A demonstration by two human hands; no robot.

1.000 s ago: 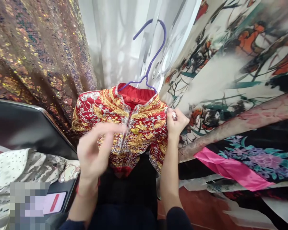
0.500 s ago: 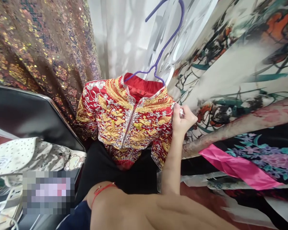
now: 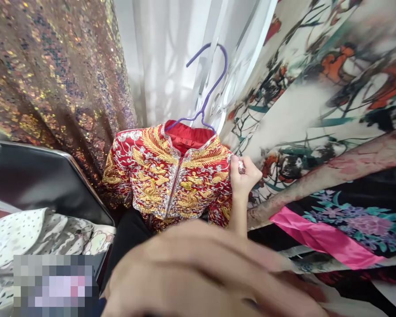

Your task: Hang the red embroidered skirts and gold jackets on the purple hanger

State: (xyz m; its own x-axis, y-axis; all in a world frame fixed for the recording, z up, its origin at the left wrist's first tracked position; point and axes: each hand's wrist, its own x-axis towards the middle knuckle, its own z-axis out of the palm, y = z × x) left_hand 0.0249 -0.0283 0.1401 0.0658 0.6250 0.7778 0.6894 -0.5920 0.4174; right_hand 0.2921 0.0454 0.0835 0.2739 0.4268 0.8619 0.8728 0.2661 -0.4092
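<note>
A red jacket (image 3: 185,185) with dense gold and silver embroidery hangs on a purple hanger (image 3: 206,99), its stand-up collar and front closure facing me. My right hand (image 3: 246,176) grips the jacket by its right-side shoulder in view, thumb at the front and fingers curled round the cloth. Large and blurred in the foreground, my left hand (image 3: 185,268) reaches rightward across the lower part of the view. Its fingers look stretched out, and I see nothing held in them. It covers the jacket's lower edge and part of my right forearm.
Sequinned fabric (image 3: 62,66) drapes at the left, above a black chair (image 3: 39,180) bearing a spotted cloth item (image 3: 16,233). White curtains (image 3: 161,53) hang behind. Patterned fabric (image 3: 317,97) and a black floral cloth with a pink band (image 3: 323,237) fill the right.
My left hand has risen closer to the camera, and its red wrist string is out of sight. The jacket, hanger and right hand appear lower and slightly left, as does the background.
</note>
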